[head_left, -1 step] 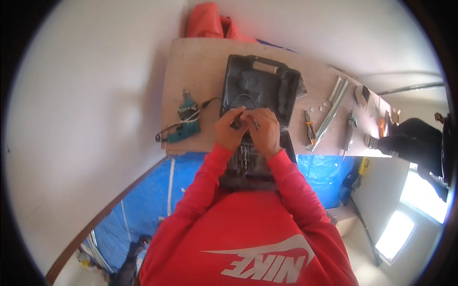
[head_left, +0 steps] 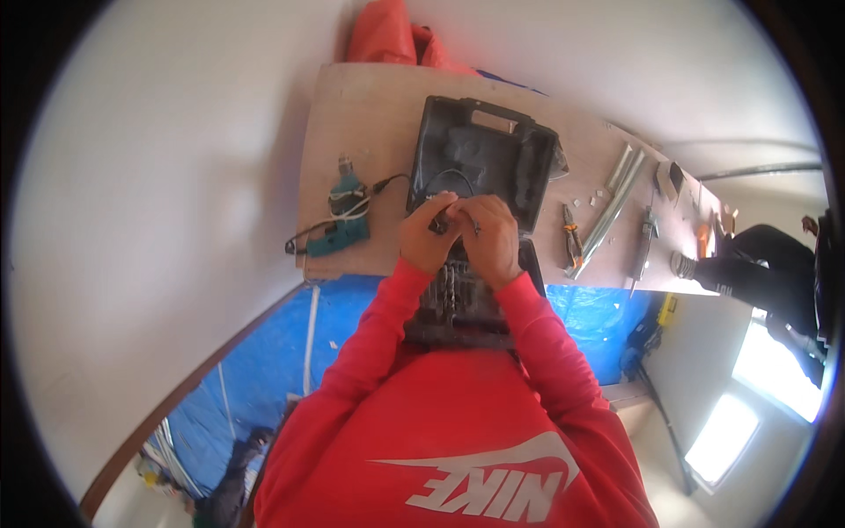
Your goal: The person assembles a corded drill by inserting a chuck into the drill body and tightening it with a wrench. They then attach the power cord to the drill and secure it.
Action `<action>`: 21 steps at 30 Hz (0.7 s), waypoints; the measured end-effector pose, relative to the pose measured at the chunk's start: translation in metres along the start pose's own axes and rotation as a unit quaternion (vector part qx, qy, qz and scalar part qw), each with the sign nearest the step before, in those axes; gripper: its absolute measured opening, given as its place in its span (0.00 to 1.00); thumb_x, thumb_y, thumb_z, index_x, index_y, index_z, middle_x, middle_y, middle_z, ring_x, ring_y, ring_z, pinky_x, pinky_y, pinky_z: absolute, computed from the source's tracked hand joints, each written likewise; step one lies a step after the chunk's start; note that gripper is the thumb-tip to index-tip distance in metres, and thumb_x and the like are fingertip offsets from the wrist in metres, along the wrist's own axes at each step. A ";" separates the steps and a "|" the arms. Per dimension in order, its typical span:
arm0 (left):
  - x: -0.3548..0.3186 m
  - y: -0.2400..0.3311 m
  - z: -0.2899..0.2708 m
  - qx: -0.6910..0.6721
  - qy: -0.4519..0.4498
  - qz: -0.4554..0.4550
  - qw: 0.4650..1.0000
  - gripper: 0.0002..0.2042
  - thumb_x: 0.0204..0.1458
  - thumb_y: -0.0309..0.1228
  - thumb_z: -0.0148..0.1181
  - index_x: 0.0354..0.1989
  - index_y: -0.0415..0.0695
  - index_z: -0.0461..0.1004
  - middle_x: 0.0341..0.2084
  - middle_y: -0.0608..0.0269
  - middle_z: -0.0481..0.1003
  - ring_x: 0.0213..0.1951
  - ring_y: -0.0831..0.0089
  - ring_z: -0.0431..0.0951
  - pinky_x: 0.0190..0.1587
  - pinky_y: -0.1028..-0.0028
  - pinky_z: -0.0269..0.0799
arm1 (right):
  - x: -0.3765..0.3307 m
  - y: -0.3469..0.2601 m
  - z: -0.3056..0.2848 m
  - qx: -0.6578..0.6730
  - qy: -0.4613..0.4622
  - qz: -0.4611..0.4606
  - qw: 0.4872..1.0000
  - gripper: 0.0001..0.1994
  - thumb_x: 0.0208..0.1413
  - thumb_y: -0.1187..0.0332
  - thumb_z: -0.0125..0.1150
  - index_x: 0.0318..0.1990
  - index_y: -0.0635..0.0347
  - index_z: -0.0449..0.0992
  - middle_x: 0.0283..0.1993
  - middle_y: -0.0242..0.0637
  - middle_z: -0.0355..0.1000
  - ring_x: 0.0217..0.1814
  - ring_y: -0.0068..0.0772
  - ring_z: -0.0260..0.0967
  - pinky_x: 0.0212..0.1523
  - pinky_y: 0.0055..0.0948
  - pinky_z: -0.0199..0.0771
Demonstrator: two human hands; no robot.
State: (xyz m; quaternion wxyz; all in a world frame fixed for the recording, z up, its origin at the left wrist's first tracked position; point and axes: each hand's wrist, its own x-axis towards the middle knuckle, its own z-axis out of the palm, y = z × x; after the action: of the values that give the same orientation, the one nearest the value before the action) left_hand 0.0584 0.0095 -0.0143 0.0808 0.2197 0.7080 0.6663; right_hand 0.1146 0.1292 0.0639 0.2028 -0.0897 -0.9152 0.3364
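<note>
My left hand and my right hand meet over an open black plastic tool case. Both have their fingers curled in and the fingertips nearly touch. Small dark pieces show between and beside the fingers, too small to name. Below my hands, a row of drill bits sits in the case's near half. A thin black cord loops across the lid just beyond my fingers. To the left, a teal corded power drill lies on the wooden table, its pale cable wrapped around it.
Right of the case lie orange-handled pliers, long metal strips and a slim tool. At the far right is a person's dark sleeve. Blue sheeting hangs below the table edge; a red bag stands behind.
The view has shifted very slightly. My hands stay together over the case, and the things on the table keep their places.
</note>
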 end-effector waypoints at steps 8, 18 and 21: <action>0.004 -0.003 -0.004 -0.046 -0.059 -0.084 0.994 0.25 0.48 0.22 0.74 0.58 0.43 0.81 0.50 0.53 0.85 0.50 0.61 0.87 0.53 0.69 0.80 | 0.022 0.004 -0.026 0.027 -0.117 -0.017 0.993 0.04 0.55 0.78 0.67 0.38 0.63 0.84 0.40 0.41 0.82 0.44 0.48 0.78 0.47 0.41 0.77; 0.001 -0.014 -0.021 -0.027 -0.094 0.007 0.995 0.27 0.50 0.21 0.73 0.62 0.42 0.79 0.59 0.49 0.80 0.60 0.61 0.81 0.59 0.68 0.78 | 0.026 0.036 -0.037 0.193 -0.196 0.210 0.938 0.19 0.62 0.76 0.68 0.61 0.62 0.80 0.52 0.39 0.81 0.51 0.33 0.79 0.53 0.32 0.79; 0.006 -0.012 -0.033 -0.012 -0.163 0.033 0.986 0.28 0.52 0.19 0.71 0.64 0.42 0.77 0.64 0.48 0.76 0.65 0.59 0.77 0.64 0.67 0.75 | 0.000 0.054 -0.014 0.245 -0.254 0.274 0.895 0.38 0.58 0.66 0.76 0.75 0.58 0.66 0.69 0.43 0.72 0.72 0.38 0.68 0.66 0.39 0.72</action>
State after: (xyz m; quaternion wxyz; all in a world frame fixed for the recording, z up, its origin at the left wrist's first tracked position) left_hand 0.0371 -0.0178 -0.0221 0.1760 0.3479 0.6697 0.6320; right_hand 0.1224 0.1779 0.0381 -0.1208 -0.1959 -0.7635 0.6034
